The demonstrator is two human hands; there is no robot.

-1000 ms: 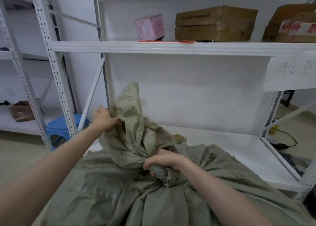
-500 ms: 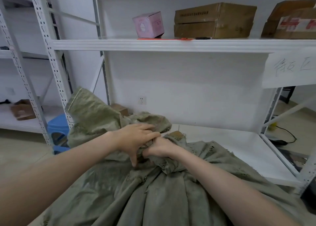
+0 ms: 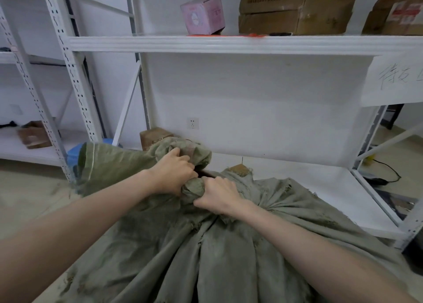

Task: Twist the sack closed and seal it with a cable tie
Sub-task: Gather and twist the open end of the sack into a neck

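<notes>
While the sack [image 3: 206,252] spread wide beneath both wrists, its gathered neck [image 3: 194,186] sat clamped between the hands. The left hand [image 3: 174,174] curled tight round the loose flap [image 3: 119,165] just beyond the neck; the right hand [image 3: 219,194] fisted round the neck's base. Done well, I judged, the right should anchor while the left winds the flap into a narrow rope. No tie showed near either hand.

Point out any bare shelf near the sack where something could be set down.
Free: the lower shelf right of the sack, between the back wall and the right upright. Crowded: the sack's twisted neck, gripped by the left hand and right hand, with a brown box and a small brown block close behind.
</notes>
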